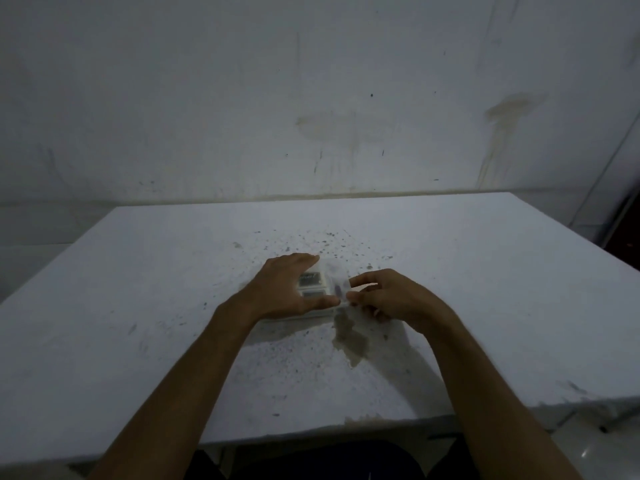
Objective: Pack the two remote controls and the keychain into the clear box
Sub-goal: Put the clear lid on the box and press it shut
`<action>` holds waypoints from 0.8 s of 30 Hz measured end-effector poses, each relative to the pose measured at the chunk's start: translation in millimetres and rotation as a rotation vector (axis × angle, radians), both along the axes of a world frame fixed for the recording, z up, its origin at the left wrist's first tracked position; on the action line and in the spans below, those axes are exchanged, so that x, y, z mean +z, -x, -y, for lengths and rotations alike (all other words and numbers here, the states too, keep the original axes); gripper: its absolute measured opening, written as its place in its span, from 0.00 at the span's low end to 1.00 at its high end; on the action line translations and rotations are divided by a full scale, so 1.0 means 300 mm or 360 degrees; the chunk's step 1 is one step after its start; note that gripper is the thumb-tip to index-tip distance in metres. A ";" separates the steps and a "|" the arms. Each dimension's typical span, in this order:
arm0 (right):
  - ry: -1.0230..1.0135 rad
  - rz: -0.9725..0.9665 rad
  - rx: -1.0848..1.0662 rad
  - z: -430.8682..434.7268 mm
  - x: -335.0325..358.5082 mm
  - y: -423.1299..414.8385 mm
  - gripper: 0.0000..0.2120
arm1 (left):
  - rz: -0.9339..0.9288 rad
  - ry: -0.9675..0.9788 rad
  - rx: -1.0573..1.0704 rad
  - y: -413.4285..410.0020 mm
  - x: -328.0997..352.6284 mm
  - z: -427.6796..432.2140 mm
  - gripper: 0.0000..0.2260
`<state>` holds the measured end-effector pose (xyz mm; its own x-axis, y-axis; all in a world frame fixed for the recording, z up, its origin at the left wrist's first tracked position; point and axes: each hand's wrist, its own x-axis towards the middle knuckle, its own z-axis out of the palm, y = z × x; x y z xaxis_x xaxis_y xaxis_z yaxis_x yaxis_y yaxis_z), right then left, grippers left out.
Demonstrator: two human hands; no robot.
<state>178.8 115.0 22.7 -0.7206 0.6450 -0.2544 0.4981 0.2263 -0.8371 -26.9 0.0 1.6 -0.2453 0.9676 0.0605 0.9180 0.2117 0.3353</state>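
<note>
Our left hand (282, 287) spreads flat over the clear box (320, 289), fingers pressing its top, two dark remote controls (309, 280) showing beneath them, while our right hand (381, 296) pinches its right edge, and we judge it light, stiff, slippery, best gripped by its side walls

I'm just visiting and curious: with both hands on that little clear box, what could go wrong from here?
The view is dim and blurry, so these are guesses.
1. The left hand covers much of the clear box, so the person may be working partly by feel.
2. The right hand pinches only the box's right edge; the light box could slide on the table.
3. Dark items show through the plastic; if one sits high, the box may not close flat.
</note>
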 end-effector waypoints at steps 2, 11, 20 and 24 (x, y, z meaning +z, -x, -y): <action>0.0072 -0.0050 -0.0050 0.019 -0.019 -0.014 0.08 | 0.0000 0.0002 -0.0009 0.002 -0.003 -0.001 0.55; 0.0217 -0.0374 -0.0296 0.099 -0.078 -0.003 0.05 | -0.0362 -0.0159 -0.0119 -0.015 -0.043 0.016 0.48; 0.0048 0.0113 -0.0050 0.020 0.024 0.024 0.07 | -0.0249 0.0036 -0.0047 -0.016 -0.010 -0.001 0.50; 0.0014 0.0266 0.0054 -0.021 0.084 0.032 0.11 | -0.0230 0.0076 -0.0051 -0.020 -0.005 0.003 0.52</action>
<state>169.2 121.4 47.8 -0.6890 0.6182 -0.3783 0.6229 0.2381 -0.7452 -21.0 -0.9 0.2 -0.2061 0.9774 0.0464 0.9625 0.1940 0.1895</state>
